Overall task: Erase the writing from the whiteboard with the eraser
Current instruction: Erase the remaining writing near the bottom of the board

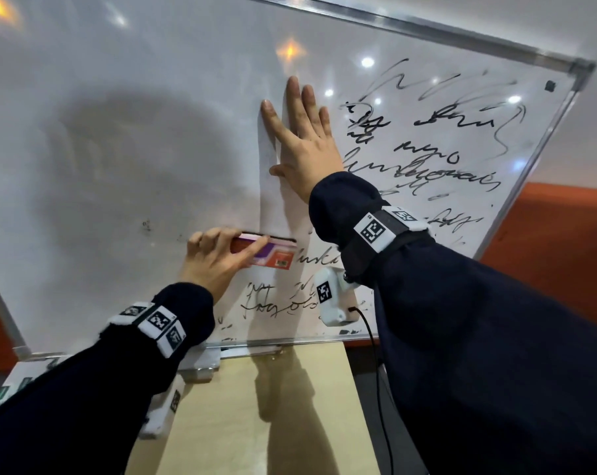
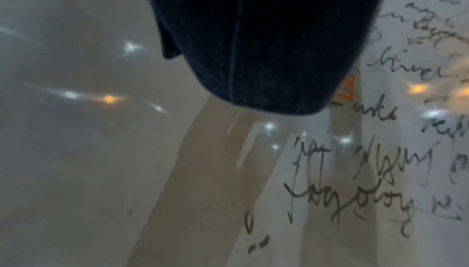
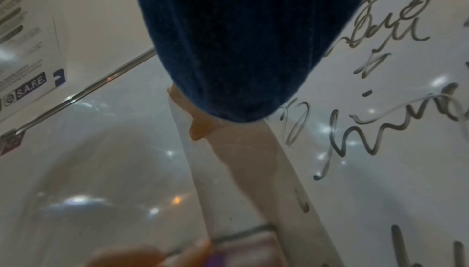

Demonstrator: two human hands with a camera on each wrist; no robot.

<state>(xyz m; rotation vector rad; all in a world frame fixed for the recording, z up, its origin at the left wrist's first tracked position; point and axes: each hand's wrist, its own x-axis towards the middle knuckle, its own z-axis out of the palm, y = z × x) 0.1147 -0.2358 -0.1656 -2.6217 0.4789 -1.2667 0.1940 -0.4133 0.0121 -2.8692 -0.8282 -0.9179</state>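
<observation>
The whiteboard (image 1: 119, 132) leans tilted, its left part wiped to a grey haze. Black handwriting (image 1: 427, 166) covers its right side and lower middle (image 2: 355, 197). My left hand (image 1: 214, 258) grips a flat eraser (image 1: 273, 255) with a purple and orange label and holds it against the board just above the lower lines. My right hand (image 1: 300, 138) lies flat on the board above it, fingers straight and spread, left of the writing. Dark sleeves hide both hands in the wrist views. An orange corner of the eraser (image 2: 346, 89) shows past the left sleeve, and the eraser (image 3: 248, 247) appears blurred at the bottom.
The board's metal frame (image 1: 461, 39) runs along the top and right. A light wooden table (image 1: 256, 406) stands under its lower edge. An orange wall (image 1: 564, 252) is at the right. A printed poster (image 3: 30, 40) hangs beyond the board's corner. A black cable (image 1: 375, 354) hangs from my right wrist.
</observation>
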